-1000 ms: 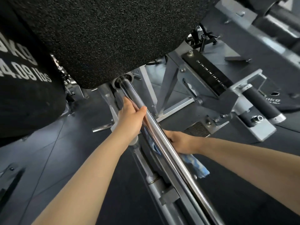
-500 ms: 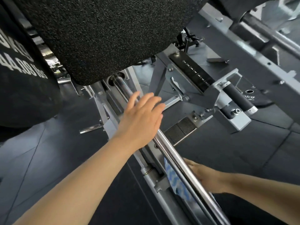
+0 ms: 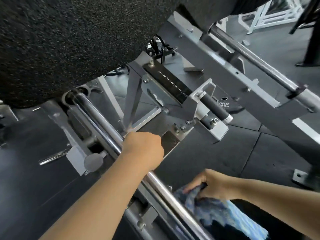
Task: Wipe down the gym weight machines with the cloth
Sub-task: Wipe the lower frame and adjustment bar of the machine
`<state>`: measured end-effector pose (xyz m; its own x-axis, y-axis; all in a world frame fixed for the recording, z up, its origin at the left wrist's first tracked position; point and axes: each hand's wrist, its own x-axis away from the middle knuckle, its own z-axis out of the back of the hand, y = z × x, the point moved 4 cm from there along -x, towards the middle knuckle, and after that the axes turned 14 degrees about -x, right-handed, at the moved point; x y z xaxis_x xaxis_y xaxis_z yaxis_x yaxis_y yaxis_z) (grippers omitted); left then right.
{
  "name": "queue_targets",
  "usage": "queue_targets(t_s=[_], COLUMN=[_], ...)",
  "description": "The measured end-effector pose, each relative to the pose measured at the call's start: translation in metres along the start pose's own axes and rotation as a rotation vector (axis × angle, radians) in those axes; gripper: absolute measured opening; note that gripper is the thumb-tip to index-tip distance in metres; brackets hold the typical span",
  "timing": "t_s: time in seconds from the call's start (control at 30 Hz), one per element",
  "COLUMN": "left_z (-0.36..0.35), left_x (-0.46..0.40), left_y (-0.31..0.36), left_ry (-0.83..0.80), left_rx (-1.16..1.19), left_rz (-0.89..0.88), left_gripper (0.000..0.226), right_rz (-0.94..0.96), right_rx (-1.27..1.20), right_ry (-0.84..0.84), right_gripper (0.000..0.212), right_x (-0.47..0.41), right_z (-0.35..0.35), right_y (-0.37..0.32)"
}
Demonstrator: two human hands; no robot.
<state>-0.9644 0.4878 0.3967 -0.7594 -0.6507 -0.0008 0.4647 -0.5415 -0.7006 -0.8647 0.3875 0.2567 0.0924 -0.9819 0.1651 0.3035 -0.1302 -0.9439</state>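
Blue cloth (image 3: 223,212) gripped by right hand (image 3: 209,185), beside chrome bar (image 3: 103,134) | left hand (image 3: 144,149) curled round bar

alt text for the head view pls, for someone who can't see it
Seen from above, a person's left hand grips a chrome rail of a gym weight machine, while the right hand holds a bunched blue cloth just right of the rail, lower down. A large black pebbled pad fills the upper left above the grey steel frame.
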Motion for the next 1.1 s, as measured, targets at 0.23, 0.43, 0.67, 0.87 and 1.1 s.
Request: queue_targets(t_s=[0.23,0.43,0.67,0.87,1.1], left_z=[0.013,0.017,0.031,0.055,0.075], left_x=[0.002,-0.016,-0.023,-0.044,-0.089], left_y=[-0.005,0.027,0.075,0.068,0.055], left_ry=[0.097,-0.243,-0.33,-0.175,0.031], left_rx=[0.152,1.433,2.077,2.016,1.915], left_rz=[0.122,0.318,0.519,0.514,0.486], left_gripper=[0.038,0.035,0.011,0.019,0.008], right_rz=[0.235,0.2,0.013,-0.314,-0.014], right_rx=[-1.061,-1.344,-1.363,-0.892,-0.065], right_ry=[0.335,0.321,0.438,0.634,1.301], right_gripper=[0.03,0.068,0.064,0.007,0.03], right_x=[-0.026,0.009,0.061,0.086,0.065], right_z=[0.08,0.086,0.1,0.12,0.218], right_y=[-0.067,-0.06,-0.043,-0.03,-0.065])
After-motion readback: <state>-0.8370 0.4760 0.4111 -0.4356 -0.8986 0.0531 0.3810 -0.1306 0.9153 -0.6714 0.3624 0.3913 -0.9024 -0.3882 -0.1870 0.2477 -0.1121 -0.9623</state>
